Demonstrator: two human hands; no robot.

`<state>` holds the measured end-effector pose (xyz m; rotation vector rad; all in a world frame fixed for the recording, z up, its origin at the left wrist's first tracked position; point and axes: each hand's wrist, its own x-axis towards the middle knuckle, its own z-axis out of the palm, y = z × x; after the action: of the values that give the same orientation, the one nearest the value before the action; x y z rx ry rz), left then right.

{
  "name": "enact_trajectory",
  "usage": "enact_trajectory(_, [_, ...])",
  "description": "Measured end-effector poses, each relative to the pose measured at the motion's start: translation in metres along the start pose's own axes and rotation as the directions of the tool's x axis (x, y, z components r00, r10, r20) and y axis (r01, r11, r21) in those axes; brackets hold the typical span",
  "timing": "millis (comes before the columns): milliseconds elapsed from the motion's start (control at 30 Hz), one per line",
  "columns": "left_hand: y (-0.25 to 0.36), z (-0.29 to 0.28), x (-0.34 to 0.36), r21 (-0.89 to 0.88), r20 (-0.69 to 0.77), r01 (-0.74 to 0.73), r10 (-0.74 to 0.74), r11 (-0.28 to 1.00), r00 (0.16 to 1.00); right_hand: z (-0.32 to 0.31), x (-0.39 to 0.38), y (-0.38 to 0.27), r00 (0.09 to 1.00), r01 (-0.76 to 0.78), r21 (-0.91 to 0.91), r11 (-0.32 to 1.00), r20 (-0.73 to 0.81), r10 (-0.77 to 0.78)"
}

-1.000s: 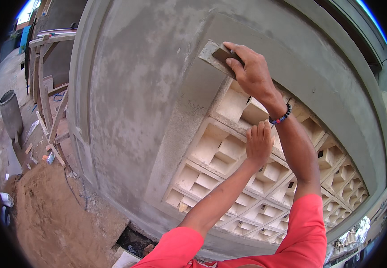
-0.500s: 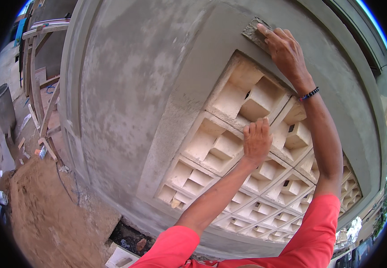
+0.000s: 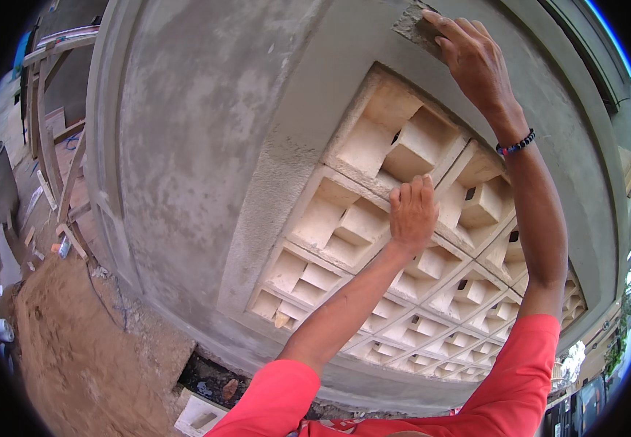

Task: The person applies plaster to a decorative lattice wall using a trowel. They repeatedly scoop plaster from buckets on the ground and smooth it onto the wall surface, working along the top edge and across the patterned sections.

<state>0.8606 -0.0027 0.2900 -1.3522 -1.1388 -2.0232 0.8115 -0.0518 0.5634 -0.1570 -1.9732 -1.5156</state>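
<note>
High on the grey plastered wall [image 3: 191,146], my right hand [image 3: 475,69] is closed around a small rectangular plastering float [image 3: 411,29] caked with wet mortar. The float lies flat against the smooth grey band above the panel's top corner; my fingers cover part of it. Lower down, my left hand [image 3: 413,215] has its fingers curled over the edge of a cream ventilation block [image 3: 403,135]. That block is one of several set in a grid within the plastered frame. A dark beaded bracelet [image 3: 517,143] circles my right wrist.
At left stand a rough wooden trestle [image 3: 57,124] and a grey pipe [image 3: 1,182]. Below them is a heap of brown sand [image 3: 82,342]. A loose block [image 3: 200,415] lies by a dark trench [image 3: 213,377] at the wall's foot.
My right hand and the float have moved slightly upward, a little farther from the panel's top corner. My left hand keeps its hold on the block. The whole view has shifted a little.
</note>
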Motion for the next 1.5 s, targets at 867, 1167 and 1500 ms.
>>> enact_trajectory(867, [0.003,0.004,-0.004,-0.008,0.044,0.012,-0.011,1.0,0.999,-0.007,-0.039,0.029,0.991,-0.019,-0.062,0.998,0.132,0.027])
enact_trajectory(1167, [0.005,0.005,-0.003,0.03,0.057,0.007,-0.009,1.0,0.998,-0.157,-0.215,0.087,0.872,-0.422,-0.204,0.883,0.175,0.457])
enact_trajectory(1500, [-0.01,0.002,0.001,0.106,0.04,-0.037,0.033,0.994,0.999,-0.013,-0.025,-0.044,0.937,-0.268,0.183,0.946,-0.177,0.3])
